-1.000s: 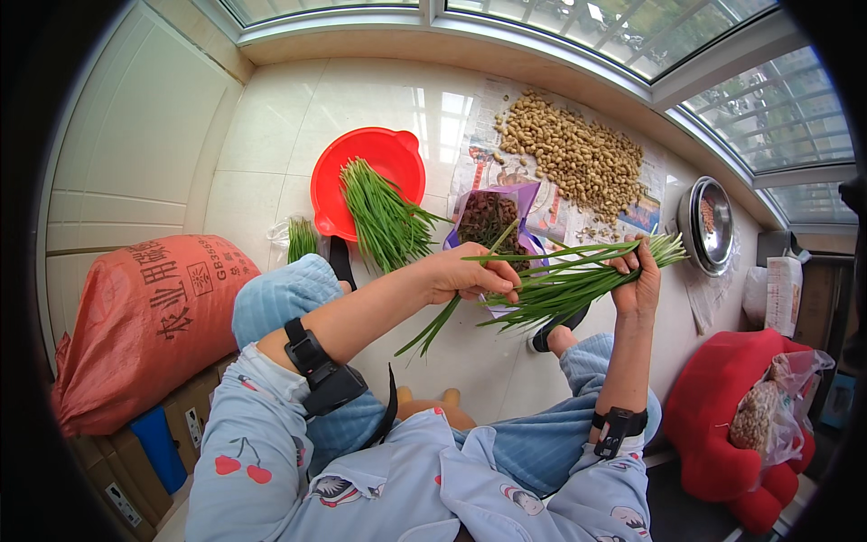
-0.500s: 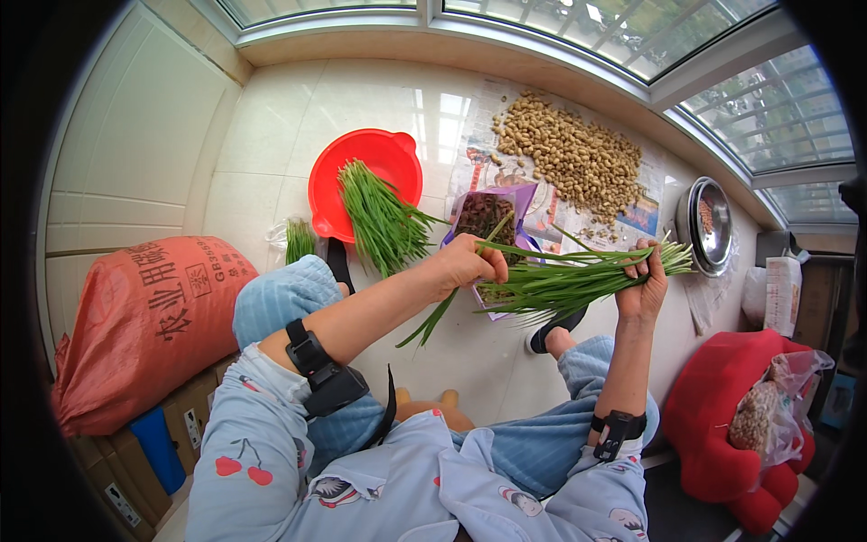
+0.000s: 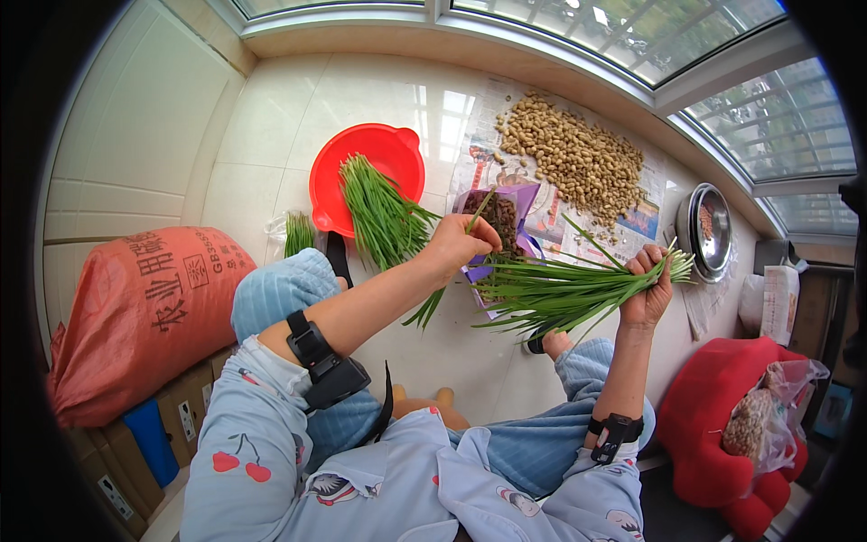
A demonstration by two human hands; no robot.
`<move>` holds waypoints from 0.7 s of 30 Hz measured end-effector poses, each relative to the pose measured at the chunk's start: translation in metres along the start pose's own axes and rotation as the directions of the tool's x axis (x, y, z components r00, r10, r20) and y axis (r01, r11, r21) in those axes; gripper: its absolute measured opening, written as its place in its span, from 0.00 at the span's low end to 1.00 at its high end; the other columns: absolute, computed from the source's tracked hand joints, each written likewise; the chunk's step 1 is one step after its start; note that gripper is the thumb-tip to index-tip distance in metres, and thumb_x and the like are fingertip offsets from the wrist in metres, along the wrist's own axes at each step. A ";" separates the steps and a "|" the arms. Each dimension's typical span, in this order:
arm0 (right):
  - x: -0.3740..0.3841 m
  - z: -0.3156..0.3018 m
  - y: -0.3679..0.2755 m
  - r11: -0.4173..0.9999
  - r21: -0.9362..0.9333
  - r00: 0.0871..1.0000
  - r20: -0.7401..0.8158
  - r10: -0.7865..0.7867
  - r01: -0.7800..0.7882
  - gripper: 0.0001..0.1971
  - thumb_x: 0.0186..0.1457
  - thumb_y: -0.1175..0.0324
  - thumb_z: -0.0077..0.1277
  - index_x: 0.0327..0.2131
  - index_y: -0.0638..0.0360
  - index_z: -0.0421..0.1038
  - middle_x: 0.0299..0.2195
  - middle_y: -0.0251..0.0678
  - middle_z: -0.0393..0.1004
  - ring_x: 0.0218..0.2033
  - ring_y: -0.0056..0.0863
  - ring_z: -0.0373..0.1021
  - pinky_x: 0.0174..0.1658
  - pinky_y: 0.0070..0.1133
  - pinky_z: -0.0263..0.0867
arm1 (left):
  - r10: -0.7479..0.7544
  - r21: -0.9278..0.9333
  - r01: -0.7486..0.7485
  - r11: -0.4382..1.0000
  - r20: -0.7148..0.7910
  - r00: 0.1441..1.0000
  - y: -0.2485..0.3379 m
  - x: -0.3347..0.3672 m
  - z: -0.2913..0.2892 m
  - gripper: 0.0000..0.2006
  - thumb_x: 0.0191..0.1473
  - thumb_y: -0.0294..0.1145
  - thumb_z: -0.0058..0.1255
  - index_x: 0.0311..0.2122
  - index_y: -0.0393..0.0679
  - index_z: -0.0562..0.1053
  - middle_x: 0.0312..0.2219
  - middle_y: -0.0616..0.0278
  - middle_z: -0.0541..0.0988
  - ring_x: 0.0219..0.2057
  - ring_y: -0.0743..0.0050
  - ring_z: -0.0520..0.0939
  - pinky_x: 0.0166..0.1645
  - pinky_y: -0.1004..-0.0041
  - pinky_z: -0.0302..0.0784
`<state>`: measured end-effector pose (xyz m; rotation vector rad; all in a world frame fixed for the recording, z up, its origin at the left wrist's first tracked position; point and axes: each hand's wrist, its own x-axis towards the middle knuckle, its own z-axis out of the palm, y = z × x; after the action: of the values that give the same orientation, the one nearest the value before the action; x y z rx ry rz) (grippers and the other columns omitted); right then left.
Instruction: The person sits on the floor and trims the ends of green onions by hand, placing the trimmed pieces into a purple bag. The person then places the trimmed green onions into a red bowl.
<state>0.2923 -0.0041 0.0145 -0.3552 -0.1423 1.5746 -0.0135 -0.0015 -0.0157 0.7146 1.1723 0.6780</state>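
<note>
Chive bunch [image 3: 560, 294] clamped in right hand [image 3: 647, 294]; left hand [image 3: 461, 246] pinches one blade. Sorting step; next likely needs a clean pull free.

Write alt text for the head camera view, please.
Seen from above, a seated person's right hand grips a bunch of green chives while the left hand pinches one leaf. On the tiled floor lie a red basin with more chives and a spread of peanuts.

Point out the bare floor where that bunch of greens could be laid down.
Bare pale tile floor lies between the window wall and the round red plastic basin. A smaller patch sits before the knees. Crowded: the newspaper with the heap of peanuts and purple bag.
</note>
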 end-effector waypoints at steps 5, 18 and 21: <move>0.000 0.000 0.000 0.999 0.037 1.000 0.011 0.011 -0.011 0.07 0.58 0.68 0.43 0.33 0.61 0.63 0.24 0.29 0.60 0.17 0.13 0.51 0.21 0.13 0.49 | -0.037 0.034 0.039 0.999 -0.053 0.998 -0.003 0.003 0.000 0.05 0.43 0.19 0.51 0.28 0.39 0.75 0.25 0.64 0.77 0.29 0.78 0.74 0.37 0.77 0.68; 0.000 0.002 -0.003 0.997 0.074 0.999 0.032 -0.007 0.004 0.05 0.57 0.70 0.44 0.32 0.61 0.61 0.24 0.28 0.56 0.20 0.15 0.47 0.23 0.15 0.46 | -0.008 0.024 0.008 1.000 -0.001 1.000 -0.003 0.002 -0.001 0.07 0.43 0.20 0.52 0.31 0.39 0.75 0.26 0.65 0.76 0.31 0.79 0.74 0.40 0.77 0.68; 0.000 0.001 -0.004 0.998 0.060 0.999 0.025 -0.028 0.026 0.05 0.57 0.70 0.44 0.32 0.60 0.61 0.24 0.27 0.56 0.20 0.15 0.48 0.24 0.15 0.47 | 0.035 0.014 -0.034 0.999 -0.024 0.999 -0.003 0.002 -0.002 0.06 0.43 0.20 0.50 0.30 0.40 0.74 0.26 0.66 0.76 0.31 0.79 0.74 0.38 0.78 0.67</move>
<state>0.2958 -0.0037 0.0168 -0.2854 -0.1188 1.5538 -0.0142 -0.0016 -0.0195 0.7412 1.1901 0.7097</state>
